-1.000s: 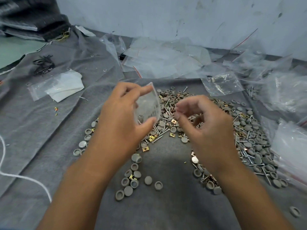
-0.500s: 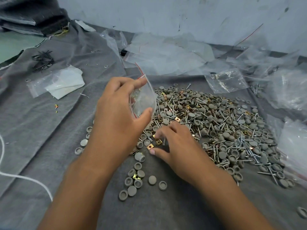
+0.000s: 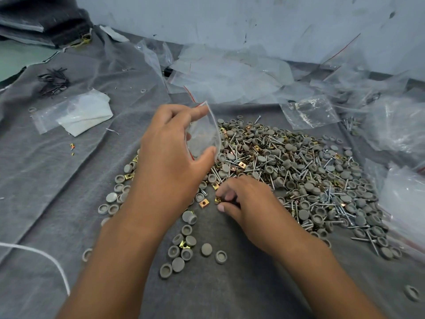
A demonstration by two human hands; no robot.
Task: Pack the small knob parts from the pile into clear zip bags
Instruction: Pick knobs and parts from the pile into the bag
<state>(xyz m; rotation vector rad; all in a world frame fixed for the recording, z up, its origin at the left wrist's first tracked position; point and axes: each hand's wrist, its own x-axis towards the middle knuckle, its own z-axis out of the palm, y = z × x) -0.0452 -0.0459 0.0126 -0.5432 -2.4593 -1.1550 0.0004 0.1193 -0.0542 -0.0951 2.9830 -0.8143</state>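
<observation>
Right hand (image 3: 247, 201) stays low at pile (image 3: 299, 176), left hand (image 3: 170, 155) pinching zip bag (image 3: 203, 134)

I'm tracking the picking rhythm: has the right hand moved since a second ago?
Yes. The right hand has dropped from beside the zip bag down to the near edge of the pile.
</observation>
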